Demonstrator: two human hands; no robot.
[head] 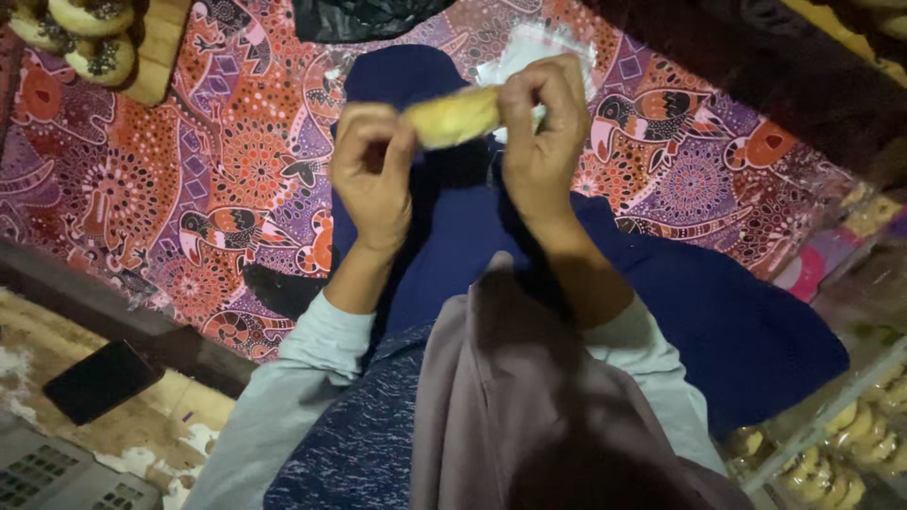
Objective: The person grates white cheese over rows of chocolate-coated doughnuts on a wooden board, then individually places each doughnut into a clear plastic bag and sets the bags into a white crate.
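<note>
Both my hands are raised over my lap and hold one yellow pastry (455, 115) between them. My left hand (373, 175) pinches its left end with closed fingers. My right hand (543, 132) grips its right end, where a clear plastic wrapper (529, 52) shows behind the fingers. Below the hands lies my dark blue skirt (453, 246) over a patterned red and purple mat (189, 170).
A wooden board with iced pastries (90, 38) sits at the top left. A black bag (359, 17) lies at the top edge. A dark phone (99, 380) and a calculator (57, 472) rest at the lower left. Boxes of small yellow pastries (841, 444) stand at the right.
</note>
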